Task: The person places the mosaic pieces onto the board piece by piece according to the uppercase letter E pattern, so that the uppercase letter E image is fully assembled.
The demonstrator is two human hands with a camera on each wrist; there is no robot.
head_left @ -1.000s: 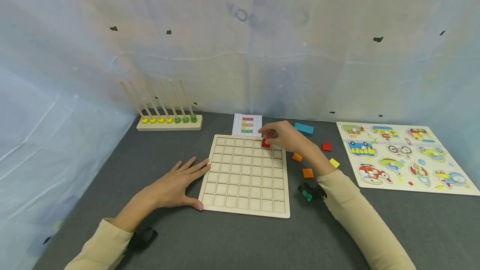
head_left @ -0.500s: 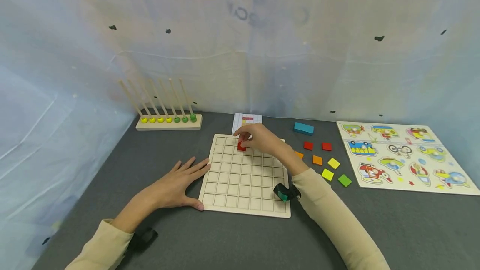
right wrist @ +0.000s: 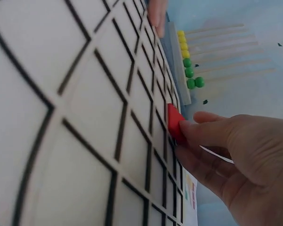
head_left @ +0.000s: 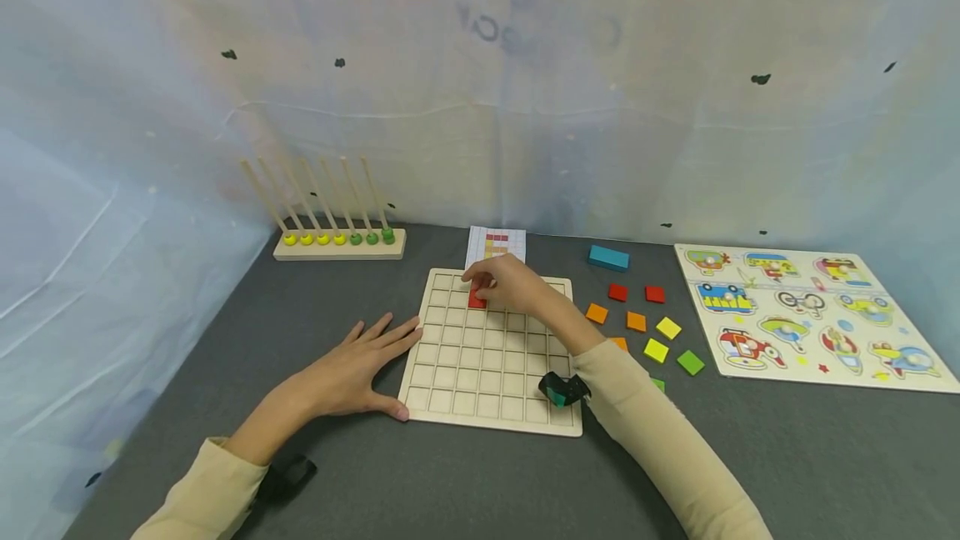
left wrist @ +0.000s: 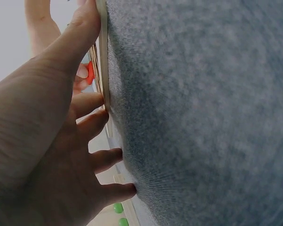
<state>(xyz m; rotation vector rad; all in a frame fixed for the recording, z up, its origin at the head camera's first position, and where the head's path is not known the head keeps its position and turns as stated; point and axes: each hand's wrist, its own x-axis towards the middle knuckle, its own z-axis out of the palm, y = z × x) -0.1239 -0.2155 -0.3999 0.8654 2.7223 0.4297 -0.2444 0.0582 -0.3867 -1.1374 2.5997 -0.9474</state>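
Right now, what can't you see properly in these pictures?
Head view: the right hand hides the bottom of the pattern card.
Head view: the right sleeve covers part of a green tile and part of an orange tile.
Right wrist view: that hand covers part of the red tile, so how deep it sits on the grid board can't be told.
Left wrist view: the bottom edge cuts off the bead rack.

A person's left hand (head_left: 351, 372) lies palm down, fingers (head_left: 401, 343) fanned and straight, thumb (head_left: 390, 407) stretched well away from them, while the left forearm (head_left: 258, 427) slants in from the lower left. The right hand (head_left: 512, 283) (back of the hand uppermost) curls into a pinch at the fingertips, its sleeved right forearm (head_left: 660, 432) angling up diagonally from the lower right.
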